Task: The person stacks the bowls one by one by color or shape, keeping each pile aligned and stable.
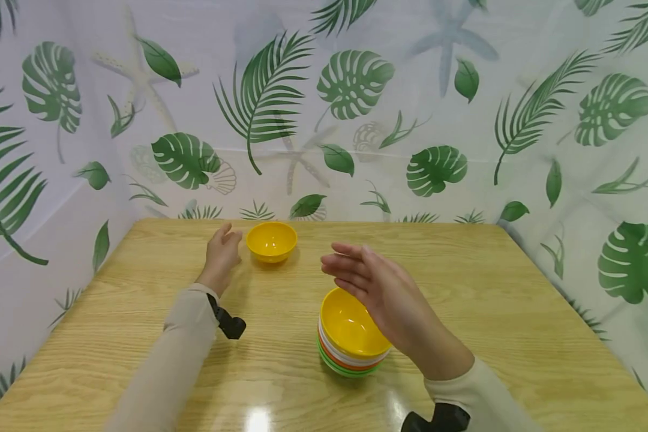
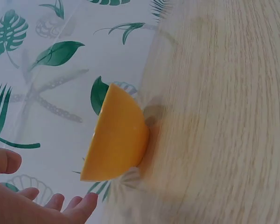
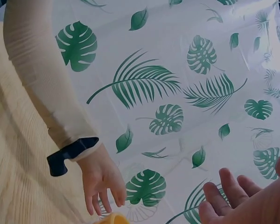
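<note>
A single yellow bowl [image 1: 272,242] stands upright toward the back of the wooden table. Just left of it is my left hand [image 1: 221,255], apart from the bowl, with fingers loosely extended. The left wrist view shows the same yellow bowl [image 2: 116,135] beyond the fingertips [image 2: 86,205]. Nearer to me is a stack of nested bowls [image 1: 351,336], yellow on top, with white, orange and green rims below. My right hand [image 1: 380,294] is held over the stack's right side, fingers fairly straight and holding nothing; it hides part of the top bowl.
The wooden table [image 1: 491,288] reaches back to a white curtain [image 1: 378,180] printed with green leaves, which also runs along both sides. Dark wrist straps with small cameras [image 1: 231,324] are on both sleeves.
</note>
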### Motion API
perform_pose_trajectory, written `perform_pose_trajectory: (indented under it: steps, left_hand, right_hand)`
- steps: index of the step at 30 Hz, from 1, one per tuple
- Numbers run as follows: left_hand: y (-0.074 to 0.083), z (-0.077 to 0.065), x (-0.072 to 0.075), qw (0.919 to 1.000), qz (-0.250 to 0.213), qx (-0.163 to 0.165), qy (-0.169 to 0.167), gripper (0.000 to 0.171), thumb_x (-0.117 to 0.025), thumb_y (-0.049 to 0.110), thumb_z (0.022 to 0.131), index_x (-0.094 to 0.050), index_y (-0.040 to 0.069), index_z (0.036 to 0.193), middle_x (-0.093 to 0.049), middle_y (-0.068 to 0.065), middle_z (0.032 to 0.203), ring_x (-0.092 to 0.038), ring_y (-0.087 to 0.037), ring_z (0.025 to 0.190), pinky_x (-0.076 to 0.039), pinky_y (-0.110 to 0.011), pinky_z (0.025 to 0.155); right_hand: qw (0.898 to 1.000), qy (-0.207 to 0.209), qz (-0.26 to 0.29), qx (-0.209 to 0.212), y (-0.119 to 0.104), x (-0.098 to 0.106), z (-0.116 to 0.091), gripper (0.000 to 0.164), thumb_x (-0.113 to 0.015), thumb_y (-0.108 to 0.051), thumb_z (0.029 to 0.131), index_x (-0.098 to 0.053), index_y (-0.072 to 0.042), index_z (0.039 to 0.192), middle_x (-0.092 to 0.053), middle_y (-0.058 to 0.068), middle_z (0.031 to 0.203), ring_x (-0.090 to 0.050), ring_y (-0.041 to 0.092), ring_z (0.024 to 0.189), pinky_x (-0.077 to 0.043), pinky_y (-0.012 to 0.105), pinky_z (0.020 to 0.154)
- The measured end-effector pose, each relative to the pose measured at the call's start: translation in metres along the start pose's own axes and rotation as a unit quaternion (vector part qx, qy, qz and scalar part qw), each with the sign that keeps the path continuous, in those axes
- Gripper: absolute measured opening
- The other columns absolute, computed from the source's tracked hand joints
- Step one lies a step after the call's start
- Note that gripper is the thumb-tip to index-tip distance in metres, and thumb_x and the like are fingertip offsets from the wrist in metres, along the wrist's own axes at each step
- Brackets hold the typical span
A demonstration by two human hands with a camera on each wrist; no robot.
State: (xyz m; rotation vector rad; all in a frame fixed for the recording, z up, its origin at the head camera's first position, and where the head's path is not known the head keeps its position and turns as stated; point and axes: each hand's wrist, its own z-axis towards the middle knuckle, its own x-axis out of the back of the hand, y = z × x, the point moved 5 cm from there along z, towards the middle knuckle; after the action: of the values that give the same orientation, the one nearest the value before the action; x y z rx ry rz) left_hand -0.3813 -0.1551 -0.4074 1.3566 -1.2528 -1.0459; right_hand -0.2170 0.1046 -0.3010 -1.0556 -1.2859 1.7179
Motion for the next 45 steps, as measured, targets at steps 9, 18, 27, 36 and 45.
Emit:
perform_pose_trajectory:
  steps: [9,18,27,36,45]
  left_hand:
    - [-0.021,0.013,-0.015,0.9931,-0.099,0.059,-0.022,0.059,-0.038,0.018,0.104,-0.009,0.020,0.156,-0.009,-0.011,0.160,-0.015,-0.035,0.144,-0.036,-0.052,0.107]
    - [-0.032,0.024,-0.030,0.9856,-0.151,0.072,-0.021,0.062,-0.039,0.015,0.104,-0.006,0.021,0.156,0.003,-0.007,0.161,-0.013,-0.029,0.146,-0.032,-0.056,0.107]
    - [-0.040,0.026,-0.034,0.9770,-0.195,0.087,-0.006,0.065,-0.038,0.011,0.104,-0.001,0.024,0.156,-0.004,-0.010,0.160,-0.020,-0.030,0.144,-0.035,-0.057,0.105]
    - [-0.042,0.027,-0.038,0.9741,-0.209,0.086,-0.005,0.067,-0.035,0.000,0.101,-0.004,0.021,0.156,-0.005,-0.010,0.160,-0.025,-0.031,0.142,-0.040,-0.047,0.104]
    - [-0.040,0.020,-0.037,0.9754,-0.201,0.090,0.007,0.067,-0.039,-0.003,0.098,-0.010,0.018,0.155,-0.017,-0.012,0.157,-0.033,-0.029,0.138,-0.043,-0.043,0.102]
  right_hand:
    - [0.994,0.013,0.082,-0.070,0.010,-0.003,0.017,0.052,-0.028,-0.031,0.107,-0.031,0.002,0.146,-0.038,0.020,0.148,-0.037,0.031,0.137,-0.024,0.041,0.116]
    - [0.986,0.039,0.124,-0.105,0.024,-0.008,0.042,0.052,-0.026,-0.029,0.107,-0.025,0.002,0.149,-0.030,0.018,0.152,-0.028,0.032,0.141,-0.018,0.041,0.118]
    - [0.977,0.093,0.134,-0.137,0.039,-0.007,0.056,0.051,-0.030,-0.031,0.106,-0.030,-0.002,0.147,-0.033,0.016,0.151,-0.023,0.033,0.142,-0.013,0.044,0.119]
    - [0.973,0.110,0.130,-0.156,0.051,0.000,0.063,0.051,-0.029,-0.032,0.106,-0.031,-0.002,0.147,-0.033,0.016,0.152,-0.022,0.034,0.143,-0.010,0.046,0.119]
    - [0.972,0.114,0.135,-0.158,0.053,-0.001,0.066,0.052,-0.031,-0.033,0.105,-0.032,-0.002,0.147,-0.032,0.017,0.152,-0.023,0.034,0.143,-0.010,0.046,0.119]
